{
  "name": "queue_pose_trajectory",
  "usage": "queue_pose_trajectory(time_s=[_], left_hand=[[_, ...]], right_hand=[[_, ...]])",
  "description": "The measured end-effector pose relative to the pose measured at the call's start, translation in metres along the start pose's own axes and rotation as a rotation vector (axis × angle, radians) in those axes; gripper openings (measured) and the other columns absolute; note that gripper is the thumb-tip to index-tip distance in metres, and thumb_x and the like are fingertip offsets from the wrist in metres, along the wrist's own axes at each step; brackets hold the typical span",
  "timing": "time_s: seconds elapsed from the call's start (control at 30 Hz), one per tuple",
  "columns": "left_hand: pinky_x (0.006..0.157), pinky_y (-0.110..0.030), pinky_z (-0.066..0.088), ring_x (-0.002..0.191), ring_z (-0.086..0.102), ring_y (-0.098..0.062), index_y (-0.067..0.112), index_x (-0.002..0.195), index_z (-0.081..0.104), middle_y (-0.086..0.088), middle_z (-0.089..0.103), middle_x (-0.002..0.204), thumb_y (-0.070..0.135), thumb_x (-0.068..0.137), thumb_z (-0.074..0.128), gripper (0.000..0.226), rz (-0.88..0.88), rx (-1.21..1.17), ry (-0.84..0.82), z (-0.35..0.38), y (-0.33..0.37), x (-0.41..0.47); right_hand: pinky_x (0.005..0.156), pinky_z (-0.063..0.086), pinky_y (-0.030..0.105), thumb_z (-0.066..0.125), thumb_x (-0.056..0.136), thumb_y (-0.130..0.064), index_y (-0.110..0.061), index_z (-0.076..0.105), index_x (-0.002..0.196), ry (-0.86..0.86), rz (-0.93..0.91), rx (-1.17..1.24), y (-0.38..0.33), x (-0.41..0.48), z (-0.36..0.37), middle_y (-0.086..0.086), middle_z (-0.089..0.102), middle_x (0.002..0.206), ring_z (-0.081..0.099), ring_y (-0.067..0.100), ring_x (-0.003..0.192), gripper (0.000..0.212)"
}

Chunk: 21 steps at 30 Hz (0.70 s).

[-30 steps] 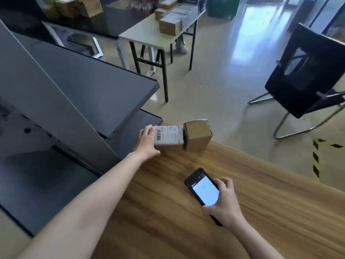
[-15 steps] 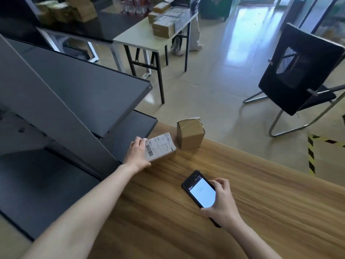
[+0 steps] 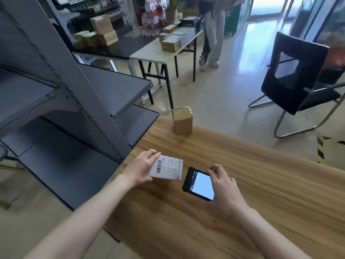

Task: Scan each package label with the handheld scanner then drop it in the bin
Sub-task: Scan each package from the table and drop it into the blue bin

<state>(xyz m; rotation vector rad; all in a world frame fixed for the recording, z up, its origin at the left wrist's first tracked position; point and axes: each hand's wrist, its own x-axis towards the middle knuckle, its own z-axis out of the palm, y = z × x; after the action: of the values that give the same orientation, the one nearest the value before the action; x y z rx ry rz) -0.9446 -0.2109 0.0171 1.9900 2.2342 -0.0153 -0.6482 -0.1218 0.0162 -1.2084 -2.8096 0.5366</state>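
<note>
Our left hand [image 3: 141, 169], fingers curled round the labelled package [image 3: 167, 170], has drawn it from the brown box [image 3: 182, 120] at 12 o'clock to beside the scanner [image 3: 200, 186] our right hand [image 3: 224, 186] grips; we judge scanning imminent.

Nothing here that I can read.
The package [image 3: 172, 174] gripped in my left hand [image 3: 139, 169] carries a white label [image 3: 167, 168] with a black barcode at its left end and rows of print too small to make out. The scanner [image 3: 200, 185] held in my right hand [image 3: 224, 189] shows a plain bright screen, and its edge marks are blurred.
</note>
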Motion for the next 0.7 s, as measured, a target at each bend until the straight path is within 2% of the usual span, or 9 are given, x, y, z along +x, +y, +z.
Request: queue_pose_trajectory(time_s=[0.1, 0.23, 0.47, 0.57, 0.7], left_hand=[[0.106, -0.035, 0.041, 0.130, 0.035, -0.020, 0.012, 0.149, 0.030, 0.000, 0.033, 0.144, 0.020, 0.070, 0.079, 0.093, 0.031, 0.023, -0.014, -0.001, 0.029, -0.013], [0.102, -0.037, 0.046, 0.131, 0.033, -0.018, 0.015, 0.150, 0.028, 0.002, 0.031, 0.145, 0.022, 0.070, 0.080, 0.095, 0.076, 0.081, -0.030, -0.003, 0.067, -0.016], [0.102, -0.035, 0.047, 0.135, 0.028, -0.018, 0.017, 0.151, 0.025, 0.002, 0.027, 0.148, 0.025, 0.076, 0.077, 0.092, 0.207, 0.126, -0.037, -0.017, 0.120, 0.002], [0.103, -0.032, 0.044, 0.134, 0.028, -0.017, 0.018, 0.152, 0.024, 0.003, 0.028, 0.147, 0.024, 0.072, 0.077, 0.096, 0.272, 0.134, -0.041, -0.020, 0.142, 0.018], [0.099, -0.036, 0.047, 0.129, 0.034, -0.019, 0.023, 0.148, 0.031, 0.004, 0.033, 0.143, 0.032, 0.064, 0.078, 0.097, 0.331, 0.031, -0.017, -0.012, 0.183, 0.041]], right_hand=[[0.087, 0.038, 0.032, 0.070, 0.065, -0.018, -0.019, 0.039, 0.131, 0.018, 0.011, -0.008, 0.018, -0.032, -0.003, -0.003, 0.022, 0.135, 0.039, 0.016, 0.123, 0.072], [0.082, 0.036, 0.031, 0.071, 0.066, -0.019, -0.018, 0.042, 0.126, 0.020, 0.075, -0.012, 0.041, -0.071, -0.011, -0.004, 0.025, 0.131, 0.041, 0.016, 0.119, 0.066], [0.089, 0.039, 0.032, 0.076, 0.063, -0.027, -0.017, 0.037, 0.135, 0.058, 0.197, 0.021, 0.069, -0.125, -0.028, -0.004, 0.022, 0.137, 0.036, 0.013, 0.127, 0.082], [0.091, 0.040, 0.032, 0.077, 0.063, -0.028, -0.017, 0.035, 0.137, 0.098, 0.251, 0.028, 0.080, -0.143, -0.032, -0.004, 0.023, 0.138, 0.036, 0.014, 0.127, 0.085], [0.094, 0.041, 0.031, 0.082, 0.057, -0.037, -0.018, 0.033, 0.140, 0.160, 0.412, 0.117, 0.097, -0.180, -0.028, -0.004, 0.022, 0.140, 0.039, 0.015, 0.126, 0.098]])
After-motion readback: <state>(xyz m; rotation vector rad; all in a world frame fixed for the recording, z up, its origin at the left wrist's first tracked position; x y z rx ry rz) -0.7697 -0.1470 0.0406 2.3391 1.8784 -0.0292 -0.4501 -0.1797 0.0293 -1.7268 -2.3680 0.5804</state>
